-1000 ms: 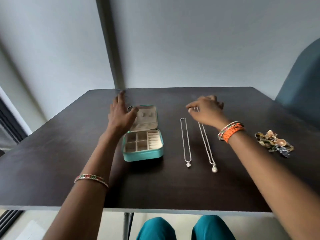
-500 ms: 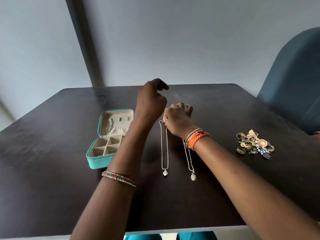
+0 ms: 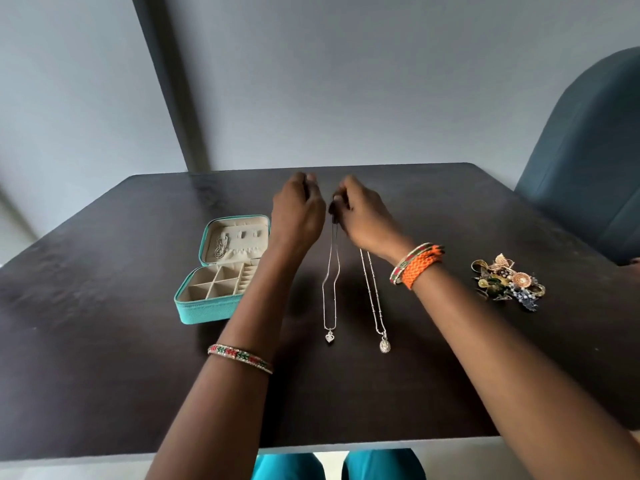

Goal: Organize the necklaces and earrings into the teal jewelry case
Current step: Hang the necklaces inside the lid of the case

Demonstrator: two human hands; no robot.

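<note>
Centrally, lying lengthwise on the dark table: heart-pendant necklace, a fine silver chain running as two strands that converge toward the hands, pendant end nearest the viewer. Lying just beside it on the right: oval-pendant necklace, a beaded silver chain, its far end passing under the right wrist. Sitting open at left, well apart from both chains: teal jewelry case, beige-lined, divided base nearest the viewer, lid lying back with a small chain in it. Resting at far right: a mixed heap of earrings, gold and blue pieces tangled, single items hard to separate. Hovering over the far end of the heart-pendant necklace: left hand, fingers curled, backs facing the camera; contents of that grip being hidden, so cannot tell. Pinching the top of that same chain: right hand, fingertips partly blurred. Being covered by the left forearm: right edge of the case.
</note>
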